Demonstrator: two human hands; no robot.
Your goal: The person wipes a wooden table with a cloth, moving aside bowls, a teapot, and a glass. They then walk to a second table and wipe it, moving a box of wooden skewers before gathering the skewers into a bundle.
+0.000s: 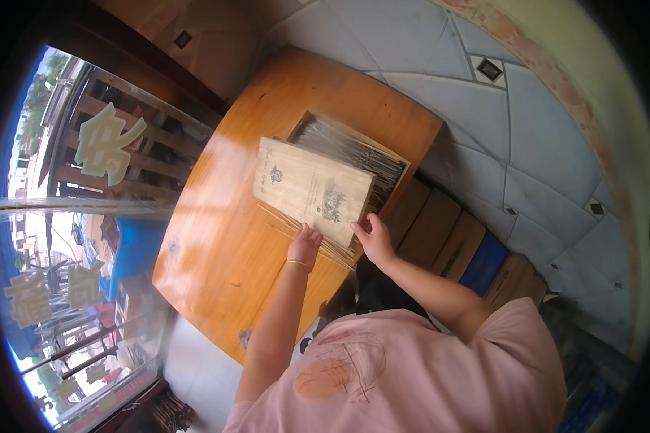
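A flat wooden panel (pixel 303 184), printed with drawings and small writing, lies tilted across an open wooden box (pixel 352 130). Inside the box are many thin grey rods (pixel 352 150), partly hidden by the panel. My right hand (pixel 375 238) grips the panel's near right corner between thumb and fingers. At the panel's near edge, my left hand (pixel 305 244) rests with fingertips on or against it; whether it grips there I cannot tell. Thin pale sticks (pixel 336 253) lie on the table under that edge, beside my left hand.
The orange wooden table (pixel 222 216) has a glossy top. Several cardboard boxes (pixel 439 233) and a blue one (pixel 483 265) stand along the tiled wall (pixel 449 108) to the right. A glass door (pixel 86 227) bearing large characters is at left. Dark rods (pixel 168 408) stand low near it.
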